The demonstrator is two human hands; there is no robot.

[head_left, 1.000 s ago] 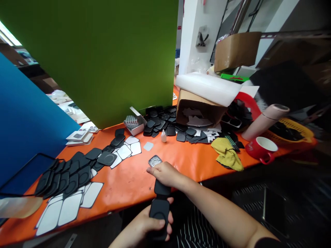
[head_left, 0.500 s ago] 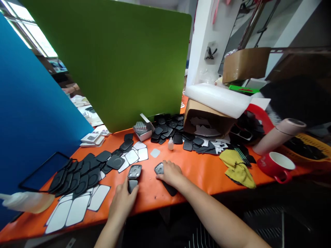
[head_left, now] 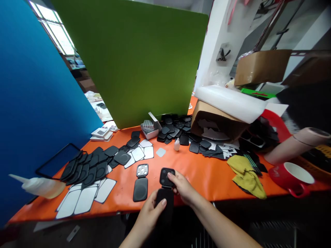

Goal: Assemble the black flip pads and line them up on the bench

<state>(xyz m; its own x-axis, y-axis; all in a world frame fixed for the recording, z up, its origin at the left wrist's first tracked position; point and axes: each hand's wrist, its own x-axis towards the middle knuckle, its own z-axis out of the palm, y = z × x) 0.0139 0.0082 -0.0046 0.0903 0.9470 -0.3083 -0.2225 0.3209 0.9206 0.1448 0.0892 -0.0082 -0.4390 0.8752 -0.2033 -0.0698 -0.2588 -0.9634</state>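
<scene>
Near the table's front edge I hold a black folding wireless charger (head_left: 167,182), unfolded, with a square section joined by a hinge to a longer panel. My left hand (head_left: 152,210) grips the longer panel, thumb across its face. The square section is in my right hand (head_left: 181,186), whose thumb presses on its surface. To the left, a second folding charger (head_left: 140,189) lies unfolded on the orange table (head_left: 191,172), touched by neither hand; its square end shows a pale inner face with round spots.
Overlapping black pads (head_left: 88,168) and white sheets (head_left: 85,199) cover the left side, beside a squeeze bottle (head_left: 46,187). A small dropper bottle (head_left: 177,144) stands mid-table. Rightward are a cardboard box (head_left: 219,117), a yellow cloth (head_left: 245,175) and a red mug (head_left: 287,179). A green partition (head_left: 134,65) rises behind.
My left hand has let go of the left charger and moved right to the other one. That charger is now lifted toward me in both hands. The view has shifted slightly left.
</scene>
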